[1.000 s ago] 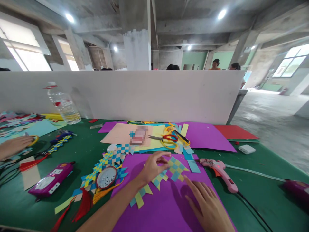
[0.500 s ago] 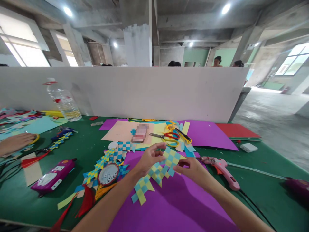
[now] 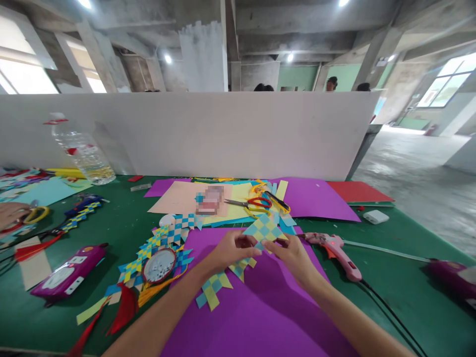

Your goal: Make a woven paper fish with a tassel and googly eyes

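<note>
Both hands hold a woven paper piece [image 3: 265,229] in yellow and light blue checks, raised over a purple sheet [image 3: 260,317]. My left hand [image 3: 234,250] pinches its left corner, thumb in front. At its lower right edge, my right hand [image 3: 293,253] grips with thumb and fingers. More woven pieces [image 3: 213,287] in the same colours lie on the purple sheet below my left hand, partly hidden by it. Behind the hands are red-handled scissors [image 3: 249,202] and yellow-handled ones beside them.
A pink glue gun [image 3: 338,253] with its cord lies at right. At left are a round dish [image 3: 159,266] of small beads, a purple device [image 3: 70,272], red tassels [image 3: 124,307] and a bottle [image 3: 82,153]. Another person's hand [image 3: 13,215] is at far left.
The checked piece has turned and tilted, and both hands have closed in around it. The view has shifted slightly. At far left, the other person's hand now shows scissors.
</note>
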`<state>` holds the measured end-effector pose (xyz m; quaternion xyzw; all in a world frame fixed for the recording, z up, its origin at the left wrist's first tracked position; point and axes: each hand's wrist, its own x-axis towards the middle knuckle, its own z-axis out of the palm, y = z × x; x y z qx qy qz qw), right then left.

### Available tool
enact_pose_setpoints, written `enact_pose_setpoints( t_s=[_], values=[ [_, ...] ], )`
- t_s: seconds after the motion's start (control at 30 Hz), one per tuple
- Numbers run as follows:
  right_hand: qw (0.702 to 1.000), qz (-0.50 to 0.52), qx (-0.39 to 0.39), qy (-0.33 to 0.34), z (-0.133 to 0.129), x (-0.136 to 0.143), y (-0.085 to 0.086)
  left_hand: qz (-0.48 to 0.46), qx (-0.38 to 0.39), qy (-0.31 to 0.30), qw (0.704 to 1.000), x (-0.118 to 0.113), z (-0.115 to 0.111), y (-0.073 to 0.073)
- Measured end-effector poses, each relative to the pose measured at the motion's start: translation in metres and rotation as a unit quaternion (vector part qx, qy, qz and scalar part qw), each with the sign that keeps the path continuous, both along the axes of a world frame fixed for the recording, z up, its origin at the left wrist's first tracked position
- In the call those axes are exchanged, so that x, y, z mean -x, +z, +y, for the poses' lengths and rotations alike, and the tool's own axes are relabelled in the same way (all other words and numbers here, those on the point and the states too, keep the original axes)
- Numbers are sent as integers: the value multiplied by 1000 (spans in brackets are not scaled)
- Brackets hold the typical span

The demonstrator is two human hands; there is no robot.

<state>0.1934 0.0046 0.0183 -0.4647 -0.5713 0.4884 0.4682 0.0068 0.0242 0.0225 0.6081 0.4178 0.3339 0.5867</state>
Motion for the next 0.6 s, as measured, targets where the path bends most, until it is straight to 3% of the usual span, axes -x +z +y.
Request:
enact_pose_setpoints(
  t_s=[0.2, 0.6],
  values=[
    [1000, 25, -5, 4, -1, 4, -6, 65, -33, 19, 997, -2, -3, 3],
    [997, 57, 29, 52, 1, 4, -15, 34, -45, -36, 998, 4, 1, -6]
  ],
)
